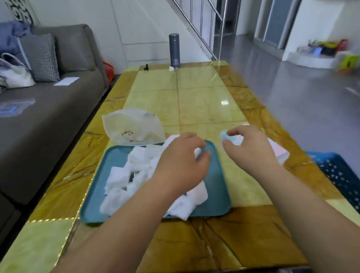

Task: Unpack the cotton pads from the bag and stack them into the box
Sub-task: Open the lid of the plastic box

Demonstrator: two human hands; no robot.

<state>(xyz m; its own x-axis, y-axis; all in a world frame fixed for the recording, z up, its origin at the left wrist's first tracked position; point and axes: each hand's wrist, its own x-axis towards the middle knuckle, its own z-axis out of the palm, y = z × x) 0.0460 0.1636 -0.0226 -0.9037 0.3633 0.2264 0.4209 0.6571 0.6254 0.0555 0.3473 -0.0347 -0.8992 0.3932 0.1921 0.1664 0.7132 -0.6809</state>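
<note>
1. Lying in a loose white heap, the cotton pads (134,173) cover most of a teal tray (217,189) at the near end of the table (202,100). Whether any are in the box yet cannot be told, since a hand covers it.
2. They look feather-light, soft and limp, and likely to cling together or slide off one another. My judgement is that a gentle pinch at one pad's edge, peeling it flat off the pile, will serve better than a grab, which would crumple several.
3. The left hand (183,159) hangs over the heap's far right part, fingers curled, thumb and fingertips pinching a pad.
4. The right hand (248,146) is just right of the tray, with its fingers curled round the left end of the pastel box (279,150), seemingly steadying it.
5. The bag (129,127), translucent and slack, lies just beyond the tray's far edge and looks emptied.
6. Further out are a grey flask (174,51) at the far table edge, a blue basket (344,184) to the right of the table, and a grey sofa (46,124) to the left.
</note>
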